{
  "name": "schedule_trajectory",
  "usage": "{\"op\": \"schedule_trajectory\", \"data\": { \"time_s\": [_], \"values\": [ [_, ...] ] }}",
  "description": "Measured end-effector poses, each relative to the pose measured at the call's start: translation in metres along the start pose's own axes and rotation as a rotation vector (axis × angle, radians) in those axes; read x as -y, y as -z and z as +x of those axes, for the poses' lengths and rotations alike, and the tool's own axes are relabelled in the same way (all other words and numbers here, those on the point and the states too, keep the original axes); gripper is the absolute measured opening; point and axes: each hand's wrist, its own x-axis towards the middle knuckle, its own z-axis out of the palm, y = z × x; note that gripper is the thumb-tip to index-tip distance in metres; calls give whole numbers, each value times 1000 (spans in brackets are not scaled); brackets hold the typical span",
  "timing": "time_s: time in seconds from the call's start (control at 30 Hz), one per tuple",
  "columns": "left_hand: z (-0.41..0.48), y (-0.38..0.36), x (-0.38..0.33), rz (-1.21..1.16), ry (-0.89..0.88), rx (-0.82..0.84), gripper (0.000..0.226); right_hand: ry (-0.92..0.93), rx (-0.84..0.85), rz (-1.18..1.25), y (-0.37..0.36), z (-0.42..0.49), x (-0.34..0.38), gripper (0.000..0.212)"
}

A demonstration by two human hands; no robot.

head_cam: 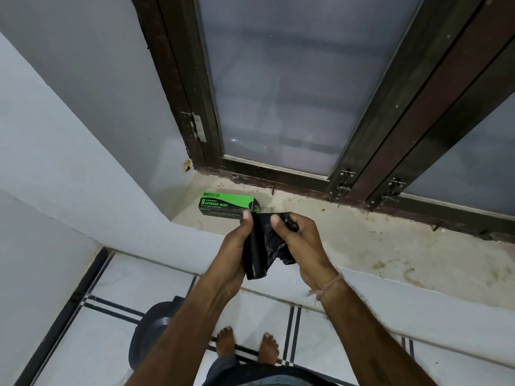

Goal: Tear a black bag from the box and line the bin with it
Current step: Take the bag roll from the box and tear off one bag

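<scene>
Head view, looking down at a corner by a window (278, 93): frosted panes, dark frame. Below it runs a stained stone sill (362, 240), and below that a white tiled floor (111, 344) with black stripe lines.

Bin (150, 327): dark and round, on the floor at lower left. The left forearm crosses over it, so only part of the rim and inside shows. No liner visible in that part.

Box (225, 204): green and black, lying flat on the sill near the wall corner, long axis along the sill. Its open end faces the hands, with a dark roll end showing there.

Bag (257, 252): black, crumpled and unopened, held just above the sill edge. Long axis runs roughly top to bottom in frame, and the lower end hangs free between the wrists. The top end sits just beside the box's open end. Can't tell whether it's torn free of the roll.

Left hand (234, 243): gripping the bag's left edge, thumb on top. Right hand (303, 243): gripping the bunched right part, thumb pressed on the film. The hands are close together with the bag between them.

Key relation: the bin is well below the hands and off to the left, on the left-arm side, so the left arm is nearer. Bare feet (225, 341) stand just right of it.

My read: separating the bag or finding its mouth comes next. After that, bag and both hands need to go down and left to reach the rim.
</scene>
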Motion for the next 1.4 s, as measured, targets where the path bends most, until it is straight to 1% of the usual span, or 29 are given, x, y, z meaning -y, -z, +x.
{"op": "schedule_trajectory", "data": {
  "time_s": [0.1, 0.23, 0.33, 0.43, 0.5, 0.53, 0.63, 0.87, 1.0, 1.1, 1.17, 1.33, 1.4],
  "values": [
    [1, 4, -3, 1, 1, -9, 56, -17, -40, 14, -2, 2, 0, 27],
    [3, 12, -7, -15, 16, 1, 56, -21, -88, -1, -8, 8, 3, 19],
    [5, 18, -12, -19, 14, 40, 56, -43, -100, -21, -15, 10, 9, 25],
    [6, 24, -18, 6, -5, 69, 54, -18, -12, 20, -20, 3, 18, 34],
    [8, 28, -21, 17, -5, 65, 54, -17, 55, -12, -25, -1, 22, 32],
    [10, 31, -22, 12, 4, 62, 55, -22, 53, -37, -28, -2, 22, 29],
    [14, 38, -25, -5, 26, 70, 59, -33, -23, -67, -36, -2, 23, 22],
    [15, 51, -33, 6, 51, 94, 63, -13, -108, -45, -46, -4, 22, 18],
    [14, 55, -34, 29, 56, 135, 63, -40, -147, -11, -54, -8, 22, 25],
    [14, 59, -32, 53, 46, 148, 63, -41, -78, 36, -57, -16, 25, 35],
    [12, 63, -32, 58, 30, 157, 62, -34, -23, -2, -59, -22, 26, 36],
    [11, 76, -33, 114, 2, 182, 63, -12, -75, -146, -63, -23, 22, 35],
    [10, 80, -34, 118, 0, 179, 65, -40, -48, -175, -65, -25, 25, 39]
  ]
}}
